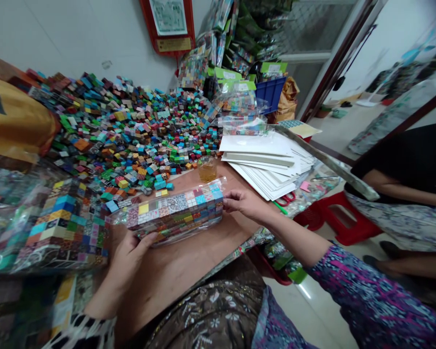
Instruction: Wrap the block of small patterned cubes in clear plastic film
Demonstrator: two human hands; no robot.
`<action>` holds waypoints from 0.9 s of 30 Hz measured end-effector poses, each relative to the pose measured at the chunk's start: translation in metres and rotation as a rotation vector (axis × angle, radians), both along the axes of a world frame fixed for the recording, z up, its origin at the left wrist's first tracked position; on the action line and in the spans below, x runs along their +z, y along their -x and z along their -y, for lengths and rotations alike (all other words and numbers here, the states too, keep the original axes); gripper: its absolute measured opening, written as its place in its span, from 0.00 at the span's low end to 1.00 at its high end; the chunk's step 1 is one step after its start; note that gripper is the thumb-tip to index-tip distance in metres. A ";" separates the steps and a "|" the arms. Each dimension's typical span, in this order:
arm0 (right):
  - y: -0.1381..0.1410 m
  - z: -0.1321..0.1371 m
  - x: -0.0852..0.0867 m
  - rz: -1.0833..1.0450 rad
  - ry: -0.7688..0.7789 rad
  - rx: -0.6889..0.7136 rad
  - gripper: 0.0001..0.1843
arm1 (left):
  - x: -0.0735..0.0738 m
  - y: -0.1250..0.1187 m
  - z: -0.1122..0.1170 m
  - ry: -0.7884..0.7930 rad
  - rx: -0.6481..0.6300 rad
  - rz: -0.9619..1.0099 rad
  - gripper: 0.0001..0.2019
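A long block of colourful patterned cubes in a clear plastic bag [181, 211] lies at a slant above the brown board [189, 266]. My left hand [134, 252] grips its left part, thumb on the near side and the other fingers hidden beneath or behind. At the right end, my right hand [238, 202] pinches the bag with closed fingers. To the left of my left hand stands another bagged stack of cubes [63, 228]. Just behind the held bag is a small clear cup [207, 169] with amber contents.
A big heap of loose cubes [131, 131] fills the back. White cards [265, 160] are piled at right, near red-handled scissors [286, 198] and a long strip [330, 165]. A red stool [343, 218] and a seated person [403, 179] are further right.
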State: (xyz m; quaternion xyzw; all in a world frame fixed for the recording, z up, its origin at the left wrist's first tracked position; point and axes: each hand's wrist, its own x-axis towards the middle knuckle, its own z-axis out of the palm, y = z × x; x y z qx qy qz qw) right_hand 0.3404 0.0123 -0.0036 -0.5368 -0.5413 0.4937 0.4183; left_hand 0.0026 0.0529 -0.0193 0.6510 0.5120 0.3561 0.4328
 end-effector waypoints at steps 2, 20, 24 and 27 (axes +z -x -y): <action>0.000 0.001 0.008 0.122 -0.072 0.018 0.08 | 0.002 0.000 0.000 0.015 -0.010 0.011 0.36; 0.005 -0.001 0.030 0.707 -0.387 0.144 0.06 | 0.006 -0.002 0.000 0.060 0.016 -0.004 0.37; 0.004 -0.001 0.022 0.716 -0.386 0.107 0.07 | 0.005 -0.001 -0.001 0.028 0.014 -0.023 0.35; 0.005 0.001 0.019 0.705 -0.400 0.106 0.06 | 0.005 -0.002 0.000 -0.007 0.001 -0.022 0.34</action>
